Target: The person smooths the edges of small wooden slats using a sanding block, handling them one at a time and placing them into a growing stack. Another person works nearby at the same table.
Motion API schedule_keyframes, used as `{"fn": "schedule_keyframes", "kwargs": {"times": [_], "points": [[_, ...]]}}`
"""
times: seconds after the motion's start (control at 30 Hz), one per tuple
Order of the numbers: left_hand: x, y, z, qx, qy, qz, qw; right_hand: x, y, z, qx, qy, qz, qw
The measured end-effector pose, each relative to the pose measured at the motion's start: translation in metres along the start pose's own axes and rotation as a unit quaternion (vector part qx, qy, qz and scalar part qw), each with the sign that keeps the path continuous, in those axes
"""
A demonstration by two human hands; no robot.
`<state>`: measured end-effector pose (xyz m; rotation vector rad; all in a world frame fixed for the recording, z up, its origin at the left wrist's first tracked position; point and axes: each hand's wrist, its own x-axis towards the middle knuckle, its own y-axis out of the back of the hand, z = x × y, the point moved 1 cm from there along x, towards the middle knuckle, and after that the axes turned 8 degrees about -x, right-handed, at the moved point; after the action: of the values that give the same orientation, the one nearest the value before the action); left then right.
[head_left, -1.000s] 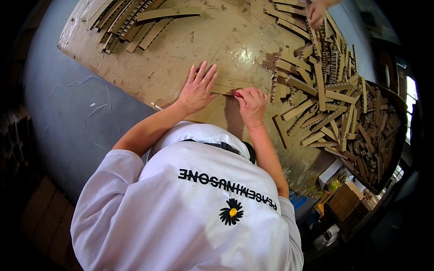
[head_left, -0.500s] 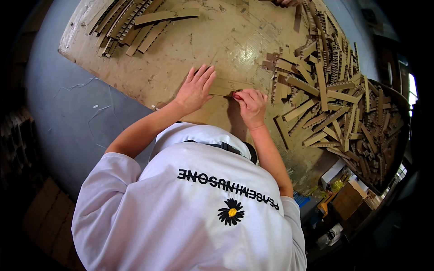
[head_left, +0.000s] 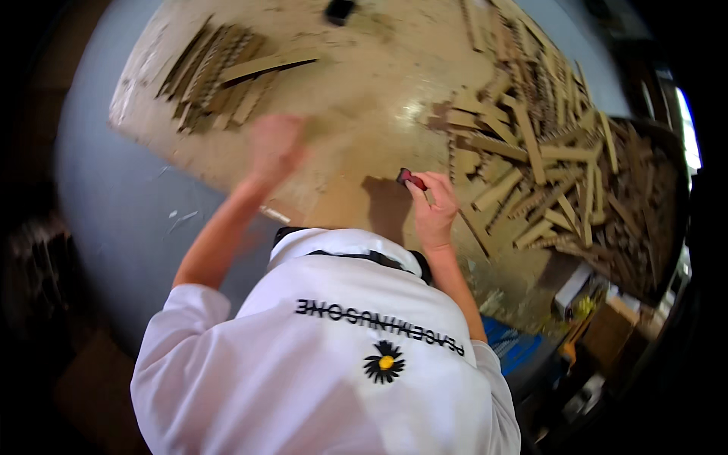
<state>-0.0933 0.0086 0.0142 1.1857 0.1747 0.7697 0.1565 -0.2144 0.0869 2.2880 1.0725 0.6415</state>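
Observation:
My right hand (head_left: 436, 208) is raised over the near part of the tabletop, its thumb and fingers pinching a small red-and-black hand-held piece (head_left: 410, 179). The kind of that piece does not show clearly. Smeared by motion, my left hand (head_left: 277, 148) is over the table at the left, just below a bundle of brown cardboard strips (head_left: 216, 76). Whether it holds anything is lost in the blur. One strip (head_left: 273, 64) lies slantwise across that bundle.
A big jumbled heap of cardboard strips (head_left: 531, 144) covers the table's right side, running into a dark container (head_left: 677, 163). A small black object (head_left: 339, 10) is at the far edge of view. Boxes (head_left: 610, 330) and a blue item (head_left: 509, 349) sit low at right.
My left hand has swung left, away from my right. The strip that lay flat between my hands is gone from there. My right hand has lifted, still holding the red-and-black piece.

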Motion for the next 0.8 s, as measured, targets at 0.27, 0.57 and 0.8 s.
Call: {"fn": "schedule_keyframes", "kwargs": {"times": [0.27, 0.57, 0.8], "points": [[0.128, -0.005, 0.053, -0.044, -0.060, 0.066, 0.995, -0.050, 0.059, 0.048, 0.018, -0.187, 0.117, 0.975], [0.222, -0.144, 0.206, 0.020, -0.017, -0.174, 0.984, -0.076, 0.059, 0.086, 0.117, -0.210, 0.160, 0.957], [0.088, -0.047, 0.103, -0.091, 0.053, -0.038, 0.994, -0.092, 0.057, 0.082, 0.122, -0.253, 0.133, 0.951]]}}
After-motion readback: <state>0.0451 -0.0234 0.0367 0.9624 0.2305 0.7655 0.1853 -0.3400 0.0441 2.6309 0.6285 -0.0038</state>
